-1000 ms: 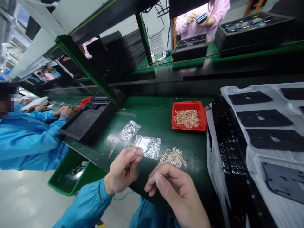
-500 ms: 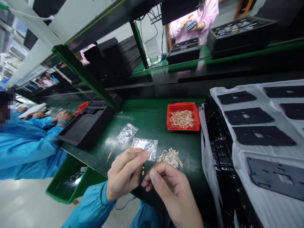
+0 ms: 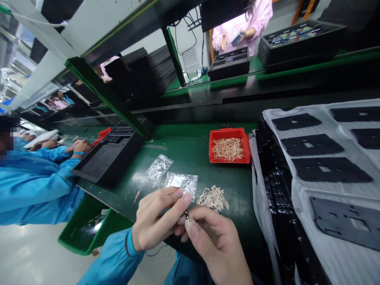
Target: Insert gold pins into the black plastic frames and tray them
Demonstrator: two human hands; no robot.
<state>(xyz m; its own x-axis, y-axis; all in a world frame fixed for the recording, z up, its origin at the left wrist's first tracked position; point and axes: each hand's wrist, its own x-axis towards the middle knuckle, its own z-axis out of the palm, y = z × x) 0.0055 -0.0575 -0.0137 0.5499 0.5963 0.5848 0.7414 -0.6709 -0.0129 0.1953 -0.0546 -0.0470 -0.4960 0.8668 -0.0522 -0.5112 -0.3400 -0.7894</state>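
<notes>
head view is showing the left hand (image 3: 156, 219) and right hand (image 3: 216, 241) working just over the near edge of the counter (image 3: 190, 142), their fingers (image 3: 181, 196) curled closely around a tiny dark-and-gold part (image 3: 186, 215), though which hand is gripping it i cannot tell. a loose pile of tan strips (image 3: 212, 199) is lying just beside them, more strips are heaped in a red bin (image 3: 229, 161) toward the far edge, and two clear plastic bags (image 3: 158, 168) are lying left of the pile. a black foam tray (image 3: 101, 166) is sitting toward the counter's left end by a co-worker's blue sleeve (image 3: 35, 190), while a stack of black trays (image 3: 276, 198) is crowding the right end.
</notes>
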